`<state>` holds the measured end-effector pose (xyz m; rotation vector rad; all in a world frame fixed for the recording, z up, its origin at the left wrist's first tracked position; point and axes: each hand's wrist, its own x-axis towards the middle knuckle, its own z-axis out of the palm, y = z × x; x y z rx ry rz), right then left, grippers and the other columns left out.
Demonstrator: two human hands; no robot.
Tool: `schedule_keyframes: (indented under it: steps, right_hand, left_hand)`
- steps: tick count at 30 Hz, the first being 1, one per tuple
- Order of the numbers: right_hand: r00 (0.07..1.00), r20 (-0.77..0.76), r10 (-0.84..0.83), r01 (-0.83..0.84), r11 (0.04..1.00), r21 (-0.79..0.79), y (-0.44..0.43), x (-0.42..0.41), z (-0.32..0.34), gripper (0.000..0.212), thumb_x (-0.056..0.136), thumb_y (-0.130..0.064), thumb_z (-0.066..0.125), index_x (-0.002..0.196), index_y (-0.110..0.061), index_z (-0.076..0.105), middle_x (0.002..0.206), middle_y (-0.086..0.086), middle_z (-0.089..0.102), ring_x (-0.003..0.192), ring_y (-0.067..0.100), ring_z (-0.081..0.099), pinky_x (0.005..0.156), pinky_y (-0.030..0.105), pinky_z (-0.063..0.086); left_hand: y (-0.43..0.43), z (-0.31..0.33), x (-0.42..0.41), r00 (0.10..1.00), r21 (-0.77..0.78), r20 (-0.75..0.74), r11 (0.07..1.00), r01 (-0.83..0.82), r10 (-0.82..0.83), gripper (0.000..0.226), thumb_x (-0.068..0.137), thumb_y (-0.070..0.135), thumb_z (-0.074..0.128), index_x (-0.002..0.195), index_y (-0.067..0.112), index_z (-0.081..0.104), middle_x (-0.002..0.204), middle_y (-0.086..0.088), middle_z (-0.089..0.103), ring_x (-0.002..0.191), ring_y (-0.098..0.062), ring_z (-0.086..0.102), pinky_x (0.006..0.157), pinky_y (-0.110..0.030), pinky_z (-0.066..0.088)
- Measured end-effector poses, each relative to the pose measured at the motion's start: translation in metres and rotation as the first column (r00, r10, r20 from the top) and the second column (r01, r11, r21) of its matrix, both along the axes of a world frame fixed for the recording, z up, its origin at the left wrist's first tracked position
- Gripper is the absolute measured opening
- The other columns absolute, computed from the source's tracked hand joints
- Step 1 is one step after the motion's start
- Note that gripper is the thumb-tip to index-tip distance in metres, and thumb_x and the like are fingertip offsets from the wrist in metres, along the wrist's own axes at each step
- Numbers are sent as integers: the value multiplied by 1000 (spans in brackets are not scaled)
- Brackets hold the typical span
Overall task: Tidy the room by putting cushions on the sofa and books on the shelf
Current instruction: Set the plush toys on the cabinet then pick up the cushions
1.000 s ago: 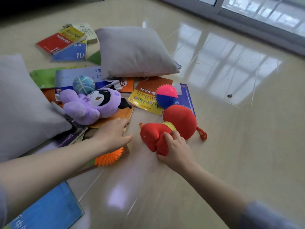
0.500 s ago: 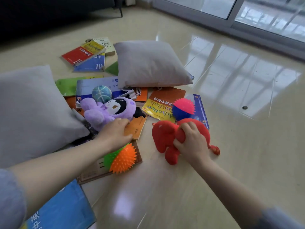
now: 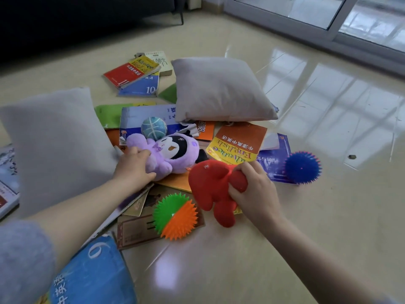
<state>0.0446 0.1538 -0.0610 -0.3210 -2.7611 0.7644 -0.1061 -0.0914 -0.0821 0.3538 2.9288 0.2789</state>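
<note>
Gripping plush [image 3: 210,185], right hand [image 3: 254,191] beside open floor [image 3: 328,216].

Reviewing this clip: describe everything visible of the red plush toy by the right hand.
The red plush toy is soft, fuzzy fabric, all red apart from a tiny white mark near its top. Rounded lobes, like limbs or ears, hang downward. The right hand grips its body tightly enough to dent it. It sits in front of the scattered books, beside the green-and-orange spiky ball; whether it is lifted off the floor cannot be told.
</note>
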Motion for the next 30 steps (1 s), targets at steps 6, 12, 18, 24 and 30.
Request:
schedule_keyframes:
  steps: [6,12,18,24,30]
  right_hand:
    - [1000,7,13,-12,1000,-26,-11,-7,-6,23,78,-23,71,97,-24,59,98,-11,48,79,9,44,58,7,28]
    - [1000,1,6,-6,999,-52,-12,-7,-8,25,80,-23,71,101,-25,59,97,-13,47,84,8,46,63,8,30]
    - [997,-14,-73,71,988,-134,5,-8,10,23,74,-21,73,95,-25,62,96,-8,56,84,14,56,70,28,47]
    - [980,-24,-196,189,965,-183,28,-16,43,20,73,-20,73,91,-21,63,90,-6,60,80,10,54,65,8,35]
    - [954,5,-301,293,924,-248,49,-24,92,16,73,-21,72,85,-24,62,85,-7,60,76,-2,53,61,7,35]
  left_hand:
    - [1,-7,4,999,-5,36,1000,-14,15,66,77,38,71,134,18,45,132,-14,35,112,-30,51,90,-34,46]
    - [2,-6,3,999,178,10,983,-40,39,44,78,24,68,118,12,52,117,-16,49,99,-30,53,75,-36,47]
    - [18,16,7,990,380,-78,922,-82,120,40,77,32,68,111,15,57,110,-8,53,92,-25,52,73,-33,44]
    - [44,44,9,976,491,-137,868,-81,169,36,78,33,68,106,15,54,111,-7,53,97,-26,53,77,-34,45]
    - [79,97,0,987,519,-99,853,-56,125,31,78,29,69,100,14,53,103,-2,48,87,-16,44,69,-27,31]
